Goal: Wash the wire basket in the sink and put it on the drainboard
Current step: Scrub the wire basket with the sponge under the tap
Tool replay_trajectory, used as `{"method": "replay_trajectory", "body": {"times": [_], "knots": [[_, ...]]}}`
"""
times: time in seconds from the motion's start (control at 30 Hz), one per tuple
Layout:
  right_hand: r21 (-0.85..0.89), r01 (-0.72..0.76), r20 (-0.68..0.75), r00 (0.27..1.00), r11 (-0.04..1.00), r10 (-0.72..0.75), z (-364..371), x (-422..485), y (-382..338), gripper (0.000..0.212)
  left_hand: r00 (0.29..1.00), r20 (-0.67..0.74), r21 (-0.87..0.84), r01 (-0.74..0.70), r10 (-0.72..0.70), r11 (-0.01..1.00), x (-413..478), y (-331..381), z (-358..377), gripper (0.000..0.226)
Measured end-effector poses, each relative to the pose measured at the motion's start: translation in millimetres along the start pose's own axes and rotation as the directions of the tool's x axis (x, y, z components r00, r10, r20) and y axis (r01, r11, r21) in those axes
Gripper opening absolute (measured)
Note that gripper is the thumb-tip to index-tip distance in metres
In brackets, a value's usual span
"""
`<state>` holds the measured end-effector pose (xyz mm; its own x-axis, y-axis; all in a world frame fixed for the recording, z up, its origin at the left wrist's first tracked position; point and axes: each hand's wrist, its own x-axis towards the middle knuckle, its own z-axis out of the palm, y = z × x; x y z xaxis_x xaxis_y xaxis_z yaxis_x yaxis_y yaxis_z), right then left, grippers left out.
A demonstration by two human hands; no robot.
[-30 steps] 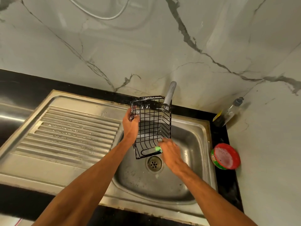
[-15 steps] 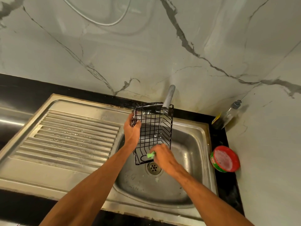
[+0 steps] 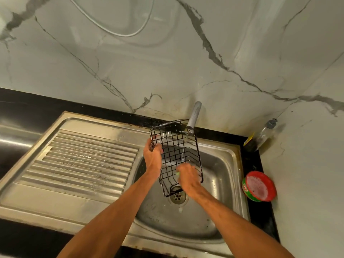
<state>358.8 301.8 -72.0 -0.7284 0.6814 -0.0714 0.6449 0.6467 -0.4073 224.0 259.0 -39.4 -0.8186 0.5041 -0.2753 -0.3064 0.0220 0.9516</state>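
Note:
A black wire basket [image 3: 176, 146] is held tilted over the steel sink basin [image 3: 214, 183], its top end just under the tap spout [image 3: 194, 114]. My left hand [image 3: 153, 157] grips the basket's left side. My right hand [image 3: 189, 178] is inside the lower part of the basket, holding a green scrub sponge [image 3: 177, 173] against the wires; only a sliver of the sponge shows. The ribbed drainboard [image 3: 83, 161] lies to the left of the basin with nothing on it.
A round red-and-green tub of dish soap [image 3: 258, 186] sits on the black counter right of the sink. A clear bottle [image 3: 260, 135] leans in the back right corner. The drain [image 3: 177, 197] is below the basket. Marble wall rises behind.
My right hand with the sponge has moved up along the basket's inside. The basket's lower end has swung a little to the right. My left hand keeps its grip.

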Motion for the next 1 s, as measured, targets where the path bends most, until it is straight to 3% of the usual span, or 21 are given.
{"method": "replay_trajectory", "body": {"times": [0.07, 0.1, 0.17, 0.27, 0.37, 0.43, 0.5, 0.57, 0.67, 0.73, 0.8, 0.83, 0.9, 1.0], "knots": [[0.088, 0.046, 0.106, 0.993, 0.995, -0.056, 8.1, -4.5, -5.6, 0.024, 0.999, 0.054, 0.06, -0.008, 0.005, 0.998, 0.3, -5.1, -0.2, 0.038], [0.124, 0.043, 0.085, 0.995, 0.991, -0.054, 6.3, -1.5, -5.7, 0.021, 0.998, 0.065, 0.065, -0.003, -0.001, 0.998, 0.5, -8.3, -1.6, 0.04], [0.226, -0.057, -0.085, 0.993, 0.972, 0.078, -5.2, 10.4, -2.0, 0.016, 0.997, 0.056, 0.006, 0.058, -0.058, 0.998, -5.1, -7.3, -2.8, 0.041], [0.213, -0.111, -0.317, 0.932, 0.971, 0.176, -22.4, 18.4, -11.7, 0.022, 0.984, 0.016, -0.09, 0.18, -0.179, 0.98, -13.2, -4.7, 0.0, 0.03], [0.324, 0.005, -0.154, 0.987, 0.946, 0.047, -1.0, 3.8, -30.4, 0.023, 0.971, 0.014, -0.108, 0.237, -0.237, 0.966, -14.2, -7.1, 2.4, 0.026], [0.336, 0.049, -0.132, 0.991, 0.941, -0.004, 3.3, 2.8, -26.6, 0.026, 0.963, 0.025, -0.111, 0.27, -0.269, 0.957, -12.9, -9.7, 3.5, 0.029], [0.385, -0.03, -0.239, 0.962, 0.923, 0.131, -10.5, 14.5, -17.9, 0.02, 0.956, 0.052, -0.107, 0.294, -0.29, 0.95, -13.4, -10.1, 5.5, 0.057], [0.31, -0.043, -0.361, 0.919, 0.95, 0.159, -21.8, 25.0, -19.6, 0.023, 0.947, 0.067, -0.112, 0.321, -0.315, 0.941, -10.0, -19.2, 7.1, 0.09], [0.38, 0.047, -0.282, 0.957, 0.924, 0.068, -18.8, 27.9, -39.9, 0.017, 0.949, 0.122, -0.095, 0.304, -0.292, 0.948, -18.4, -11.6, 10.8, 0.103], [0.593, -0.013, -0.227, 0.957, 0.805, 0.182, -24.0, 34.0, -45.8, 0.017, 0.954, 0.158, -0.076, 0.269, -0.255, 0.96, -30.2, 4.2, 13.5, 0.086], [0.813, -0.097, -0.2, 0.879, 0.574, 0.432, -36.1, 51.9, -42.4, 0.019, 0.951, 0.183, -0.021, 0.256, -0.248, 0.966, -35.1, 6.0, 14.7, 0.068], [0.851, -0.102, -0.202, 0.842, 0.515, 0.5, -40.9, 58.7, -42.4, 0.02, 0.95, 0.189, -0.007, 0.256, -0.25, 0.967, -37.0, 3.9, 14.6, 0.068], [0.902, -0.089, -0.162, 0.836, 0.422, 0.523, -42.3, 62.4, -50.2, 0.019, 0.946, 0.194, 0.008, 0.261, -0.258, 0.965, -40.4, -3.6, 13.6, 0.077], [0.962, -0.116, 0.01, 0.92, 0.247, 0.393, -41.0, 48.1, -56.6, 0.023, 0.959, 0.155, -0.028, 0.246, -0.238, 0.969, -41.2, -11.8, 12.7, 0.065]]}}
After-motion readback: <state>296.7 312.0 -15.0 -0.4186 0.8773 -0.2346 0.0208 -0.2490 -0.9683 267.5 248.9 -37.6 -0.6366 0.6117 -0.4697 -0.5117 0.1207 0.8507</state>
